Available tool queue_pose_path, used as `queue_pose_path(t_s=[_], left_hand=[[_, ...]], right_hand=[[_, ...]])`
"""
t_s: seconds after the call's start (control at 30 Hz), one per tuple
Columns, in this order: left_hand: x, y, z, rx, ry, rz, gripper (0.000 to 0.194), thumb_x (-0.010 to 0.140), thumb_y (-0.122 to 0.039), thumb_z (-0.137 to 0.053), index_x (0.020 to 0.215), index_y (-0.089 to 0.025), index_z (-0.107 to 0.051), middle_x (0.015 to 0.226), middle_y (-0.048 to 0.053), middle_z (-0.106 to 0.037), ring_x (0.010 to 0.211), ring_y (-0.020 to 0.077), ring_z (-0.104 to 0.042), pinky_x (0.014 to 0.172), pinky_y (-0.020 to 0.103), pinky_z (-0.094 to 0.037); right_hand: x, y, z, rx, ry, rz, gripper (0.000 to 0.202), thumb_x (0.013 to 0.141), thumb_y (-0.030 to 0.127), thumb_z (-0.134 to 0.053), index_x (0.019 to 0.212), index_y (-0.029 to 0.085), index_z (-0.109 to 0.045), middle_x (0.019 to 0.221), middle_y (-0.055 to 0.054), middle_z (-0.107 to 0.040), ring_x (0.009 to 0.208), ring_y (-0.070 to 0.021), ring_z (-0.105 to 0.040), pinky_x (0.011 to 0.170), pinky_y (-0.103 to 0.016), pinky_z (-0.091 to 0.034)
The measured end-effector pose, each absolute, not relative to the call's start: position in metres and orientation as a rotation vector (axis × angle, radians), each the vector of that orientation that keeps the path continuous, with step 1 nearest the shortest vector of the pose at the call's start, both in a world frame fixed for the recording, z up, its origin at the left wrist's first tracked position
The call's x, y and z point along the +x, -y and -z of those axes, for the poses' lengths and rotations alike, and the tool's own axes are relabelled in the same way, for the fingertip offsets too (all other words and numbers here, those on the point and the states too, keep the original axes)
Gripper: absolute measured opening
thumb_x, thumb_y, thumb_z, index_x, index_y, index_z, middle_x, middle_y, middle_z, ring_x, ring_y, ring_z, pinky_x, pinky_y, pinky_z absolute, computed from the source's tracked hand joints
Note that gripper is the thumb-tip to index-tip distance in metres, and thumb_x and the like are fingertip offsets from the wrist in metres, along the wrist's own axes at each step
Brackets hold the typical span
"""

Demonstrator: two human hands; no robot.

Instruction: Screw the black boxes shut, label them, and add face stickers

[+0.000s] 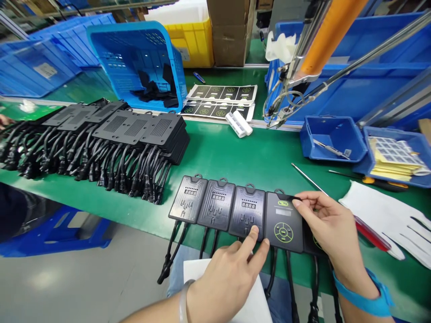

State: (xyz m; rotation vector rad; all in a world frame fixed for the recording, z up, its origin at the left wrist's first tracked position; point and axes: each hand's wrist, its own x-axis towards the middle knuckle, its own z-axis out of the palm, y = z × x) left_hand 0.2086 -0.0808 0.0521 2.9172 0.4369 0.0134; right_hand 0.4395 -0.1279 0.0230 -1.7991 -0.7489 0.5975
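A row of black controller boxes with cables lies along the table's front edge. Three bare-faced controllers [217, 204] show digit displays. To their right is a controller carrying a black face label [283, 226] with green markings. My right hand [332, 224] pinches that label's upper right corner between thumb and forefinger. Another labelled controller [311, 237] is partly hidden under this hand. My left hand [232, 273] has its index and middle fingers stretched out, their tips at the lower edges of the third bare controller and the labelled one. A white sheet [261, 298] lies below it.
Stacked controllers [134, 125] with bundled cables stand left. Behind are a tipped blue basket [134, 45] and label sheets [222, 96]. An orange electric screwdriver [330, 36] hangs at right, above small blue bins [333, 137]. A red-handled screwdriver [372, 233] and white glove [384, 211] lie right.
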Motion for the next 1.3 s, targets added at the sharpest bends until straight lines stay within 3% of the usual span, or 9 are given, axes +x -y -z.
queue_pose_path(t_s=[0.57,0.77,0.93,1.03,1.13,1.23,1.3], left_hand=[[0.209,0.080,-0.050,2.948,-0.408,0.018,0.070,0.069,0.005,-0.039,0.136,-0.007,-0.053,0.136,0.028,-0.057,0.073,0.0229,-0.072,0.054,0.033,-0.062],[0.209,0.080,-0.049,2.939,-0.401,0.038,0.070,0.068,0.004,-0.041,0.137,-0.006,-0.052,0.137,0.029,-0.056,0.073,0.0232,-0.072,0.055,0.034,-0.062],[0.208,0.082,-0.048,2.946,-0.447,0.078,0.068,0.073,0.004,-0.042,0.139,-0.009,-0.050,0.141,0.026,-0.053,0.081,0.0243,-0.072,0.059,0.035,-0.063],[0.209,0.084,-0.050,2.942,-0.480,0.146,0.068,0.076,0.005,-0.042,0.141,-0.011,-0.049,0.143,0.023,-0.052,0.089,0.0251,-0.073,0.062,0.035,-0.063],[0.211,0.085,-0.052,2.936,-0.528,0.189,0.065,0.079,0.006,-0.043,0.141,-0.014,-0.049,0.145,0.021,-0.052,0.096,0.0262,-0.072,0.065,0.035,-0.064],[0.211,0.082,-0.051,2.896,-0.557,0.155,0.061,0.083,0.003,-0.046,0.141,-0.015,-0.048,0.146,0.019,-0.051,0.097,0.0269,-0.073,0.068,0.037,-0.064],[0.209,0.079,-0.052,2.827,-0.574,0.055,0.054,0.085,0.001,-0.047,0.136,-0.017,-0.052,0.143,0.016,-0.054,0.096,0.0261,-0.073,0.073,0.039,-0.064]], right_hand=[[0.438,0.127,-0.021,-1.947,0.855,-0.514,0.027,0.078,0.046,-0.069,0.088,0.020,-0.071,0.067,0.000,-0.060,0.060,-0.0118,-0.055,0.057,-0.024,-0.045],[0.434,0.129,-0.018,-2.074,1.305,-0.024,0.018,0.091,0.036,-0.059,0.090,0.020,-0.067,0.069,0.001,-0.058,0.058,-0.0120,-0.053,0.057,-0.026,-0.043],[0.438,0.134,-0.024,-2.345,1.404,0.370,0.035,0.096,0.038,-0.049,0.117,0.016,-0.065,0.093,-0.010,-0.068,0.084,-0.0257,-0.065,0.058,-0.033,-0.046],[0.430,0.141,-0.025,-2.215,1.657,0.291,0.045,0.099,0.038,-0.040,0.131,0.011,-0.057,0.118,-0.016,-0.068,0.108,-0.0301,-0.065,0.081,-0.041,-0.055],[0.403,0.158,-0.021,-2.011,1.975,0.229,0.060,0.099,0.048,-0.039,0.140,0.006,-0.048,0.142,-0.021,-0.055,0.130,-0.0342,-0.055,0.103,-0.052,-0.050],[0.374,0.184,-0.020,-1.938,2.049,0.254,0.064,0.093,0.044,-0.050,0.138,-0.002,-0.050,0.145,-0.028,-0.048,0.131,-0.0386,-0.052,0.098,-0.051,-0.055],[0.366,0.203,-0.021,-1.798,2.120,0.140,0.054,0.089,0.035,-0.055,0.131,0.002,-0.059,0.138,-0.025,-0.055,0.123,-0.0360,-0.060,0.092,-0.042,-0.059]])
